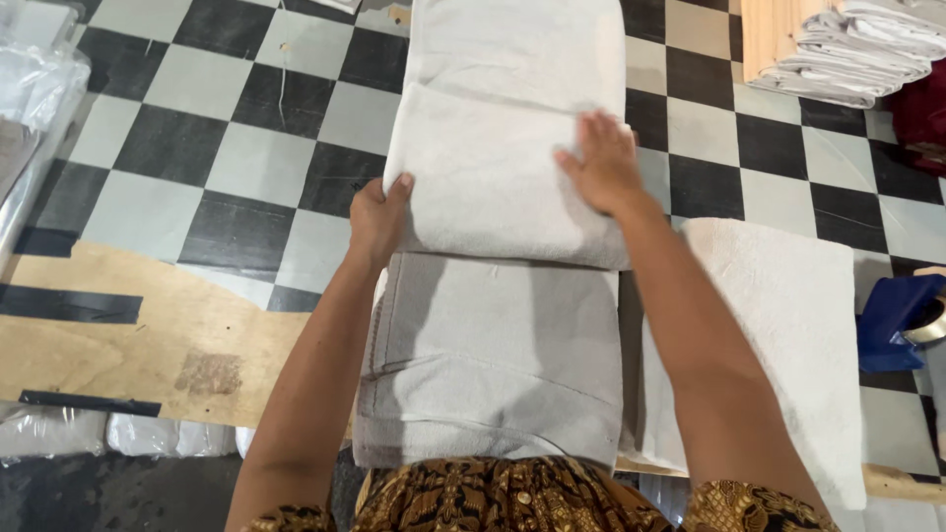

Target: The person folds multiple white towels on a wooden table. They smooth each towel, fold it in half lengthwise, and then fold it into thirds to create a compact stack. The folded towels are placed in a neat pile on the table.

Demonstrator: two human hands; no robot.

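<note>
Your left hand point(377, 219) gripped the near left edge of the folded white towel point(503, 128), thumb on top and fingers curled under, while your right hand point(601, 163) lay flat and open on its right side, pressing it down. The hands were apart, one at each side of the towel. The towel stretched away from you across the checkered table point(197, 148), its near fold overlapping a grey folded towel point(493, 365) that lay just below your hands, close to your body. Another white towel point(788, 325) lay to the right of your right forearm. You looked to be mid-fold, squaring the layer; the next move called for an even grip at both edges, kept level.
</note>
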